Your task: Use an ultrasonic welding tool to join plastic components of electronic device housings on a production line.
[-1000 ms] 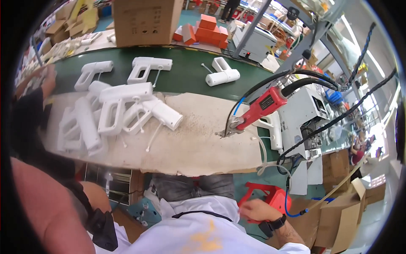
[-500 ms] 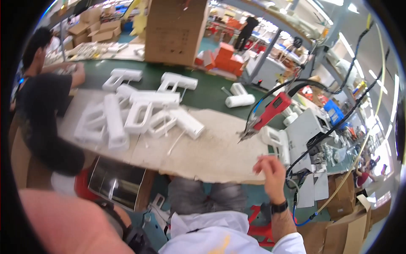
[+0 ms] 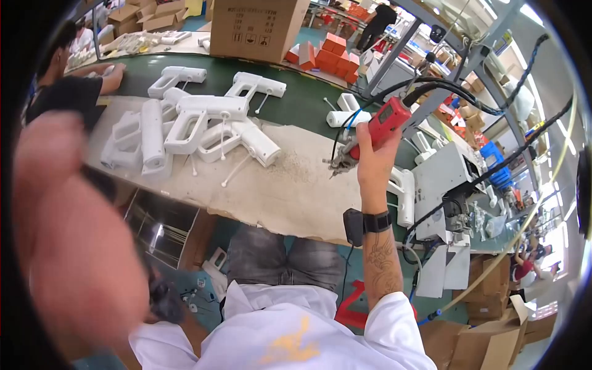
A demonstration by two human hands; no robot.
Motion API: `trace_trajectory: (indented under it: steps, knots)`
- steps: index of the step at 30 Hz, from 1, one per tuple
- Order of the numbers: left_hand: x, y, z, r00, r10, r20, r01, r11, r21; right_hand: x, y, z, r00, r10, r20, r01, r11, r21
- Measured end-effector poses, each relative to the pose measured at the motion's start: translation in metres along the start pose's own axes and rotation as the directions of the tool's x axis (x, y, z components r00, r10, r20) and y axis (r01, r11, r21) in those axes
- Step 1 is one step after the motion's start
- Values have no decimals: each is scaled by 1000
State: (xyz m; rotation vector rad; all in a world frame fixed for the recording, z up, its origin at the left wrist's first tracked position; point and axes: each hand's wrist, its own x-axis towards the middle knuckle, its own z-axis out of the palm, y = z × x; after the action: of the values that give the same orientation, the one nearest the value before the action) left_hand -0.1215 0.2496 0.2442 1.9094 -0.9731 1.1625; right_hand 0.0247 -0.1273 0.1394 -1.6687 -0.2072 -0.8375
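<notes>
My right hand [image 3: 377,159] is wrapped round a red power screwdriver [image 3: 390,117], whose metal tip points down and left over the cardboard mat [image 3: 308,203]. Cables run up and away from the tool's rear. Close to the camera on the left is my left hand [image 3: 80,228], large and smeared, so its fingers cannot be made out. Beyond it lies a heap of white pistol-shaped plastic housings [image 3: 213,110] on the mat, several with short white cords. Another white housing [image 3: 404,194] sits by my right forearm.
A large cardboard box [image 3: 256,31] stands on the bench's far side. At the far left another person [image 3: 65,92] works at the same green bench [image 3: 302,92]. A grey machine [image 3: 441,179] is on the right, with a black cable and yellow hose [image 3: 530,228] crossing nearby.
My right hand has risen from the mat's front edge and taken hold of the red power screwdriver. My left hand has come up in front of the camera. The view has tilted down.
</notes>
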Motion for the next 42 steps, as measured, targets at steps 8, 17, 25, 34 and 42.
trace_trajectory:
  steps: [8, 17, 25, 34, 42]
  knots:
    - [29, -109, 199, 824, -550, 134, 560, 828, -43, 3, -8, -2, 984, 178, 23, -179, 964, 199]
    - [9, -333, 360, 394, -903, 173, 460, 357, 813, 30, -2, -54, 948, 319, 2, -313, 928, 200]
    - [-44, -406, 402, 244, -969, 44, 480, 161, 862, 38, 20, -95, 953, 272, -136, -266, 962, 60]
    - [-26, -386, 416, 432, -849, 303, 408, 484, 775, 24, 21, -97, 964, 237, -122, -225, 969, 103]
    - [2, -228, 412, 670, -66, 740, 158, 986, -56, 17, 15, -110, 973, 203, -109, -201, 979, 24]
